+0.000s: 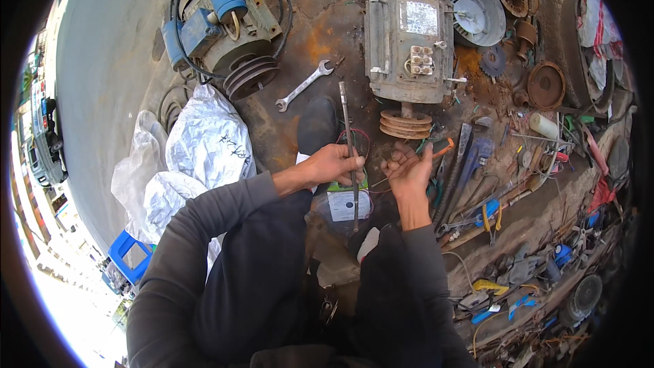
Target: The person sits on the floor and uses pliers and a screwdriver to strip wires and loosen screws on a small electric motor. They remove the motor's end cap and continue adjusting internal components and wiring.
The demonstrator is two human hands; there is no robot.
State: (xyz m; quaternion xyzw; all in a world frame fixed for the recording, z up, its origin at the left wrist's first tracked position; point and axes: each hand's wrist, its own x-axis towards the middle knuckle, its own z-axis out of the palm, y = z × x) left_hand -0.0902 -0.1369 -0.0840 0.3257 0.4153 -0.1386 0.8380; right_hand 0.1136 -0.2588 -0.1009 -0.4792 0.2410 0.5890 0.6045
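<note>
My left hand (330, 165) is closed round a long, thin metal rod (345, 112), which stands nearly upright in the picture and reaches past the fist at both ends. To the right, my right hand (407, 172) is turned palm up, its fingers apart and loosely curled. An orange handle (443, 147) shows just beyond its thumb; I cannot tell whether the hand touches it. Directly ahead of this hand is a grey electric motor (409, 44) with a rusty grooved pulley (405, 124). Below my left hand lies a white label or card (349, 206), partly covered by the rod.
At the far left stands another motor (235, 41) with a blue cylinder and black cable. An open-ended wrench (304, 86) lies between the motors. White plastic sacks (208, 133) sit at left. Rusty rings (546, 86), black hoses (455, 174) and several tools crowd the right side.
</note>
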